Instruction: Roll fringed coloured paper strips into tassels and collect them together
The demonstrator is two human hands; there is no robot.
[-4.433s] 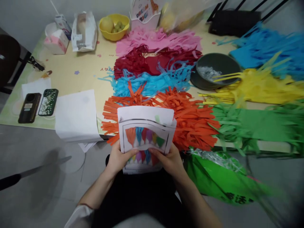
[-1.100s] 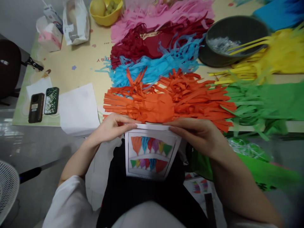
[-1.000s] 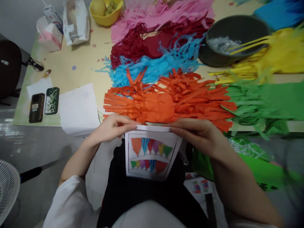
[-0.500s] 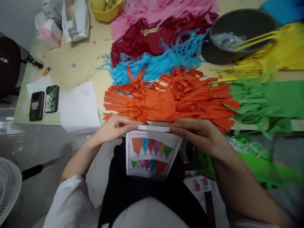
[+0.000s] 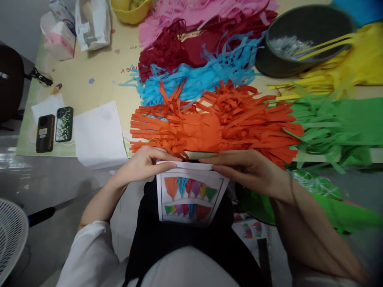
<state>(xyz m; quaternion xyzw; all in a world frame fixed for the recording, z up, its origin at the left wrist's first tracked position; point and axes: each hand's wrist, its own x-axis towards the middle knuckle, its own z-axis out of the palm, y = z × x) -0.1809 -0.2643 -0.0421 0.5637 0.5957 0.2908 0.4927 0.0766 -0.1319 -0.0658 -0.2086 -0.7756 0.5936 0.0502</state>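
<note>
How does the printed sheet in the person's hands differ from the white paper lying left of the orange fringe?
The printed sheet carries a framed picture of coloured pennants; the white paper looks blank. The printed sheet hangs over the lap, its top edge held by the left hand and right hand; the white paper lies on the table, untouched. Both are white sheets.
</note>
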